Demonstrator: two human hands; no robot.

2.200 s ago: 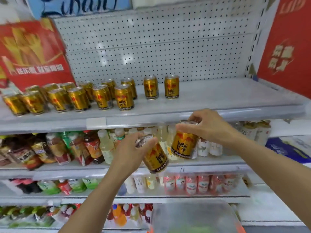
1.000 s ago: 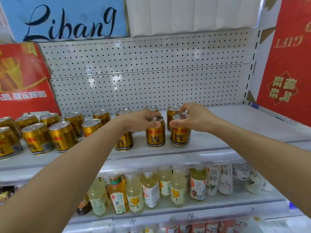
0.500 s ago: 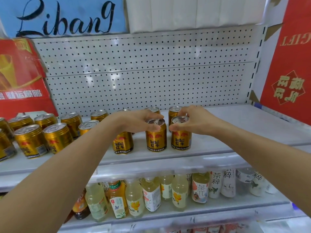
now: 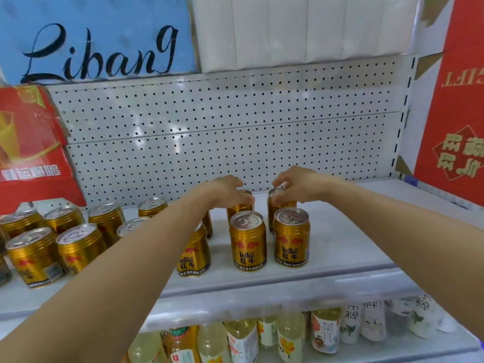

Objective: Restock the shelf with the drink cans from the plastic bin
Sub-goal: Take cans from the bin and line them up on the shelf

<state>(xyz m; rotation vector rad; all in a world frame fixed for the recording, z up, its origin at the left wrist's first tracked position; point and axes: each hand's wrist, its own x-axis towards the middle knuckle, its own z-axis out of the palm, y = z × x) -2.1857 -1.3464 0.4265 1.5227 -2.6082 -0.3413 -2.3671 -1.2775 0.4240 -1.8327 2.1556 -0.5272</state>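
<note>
White pegboard backs the shelf (image 4: 340,247). Behind the two front cans (image 4: 248,241), the left hand (image 4: 225,191) and right hand (image 4: 298,186) each seem to pinch a rear can's (image 4: 279,203) top. A careless forearm could topple neighbours.

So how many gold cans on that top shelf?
13 cans: seven left, two behind the left forearm, two in front, one under the left hand, one under the right hand. Others may be hidden.
</note>
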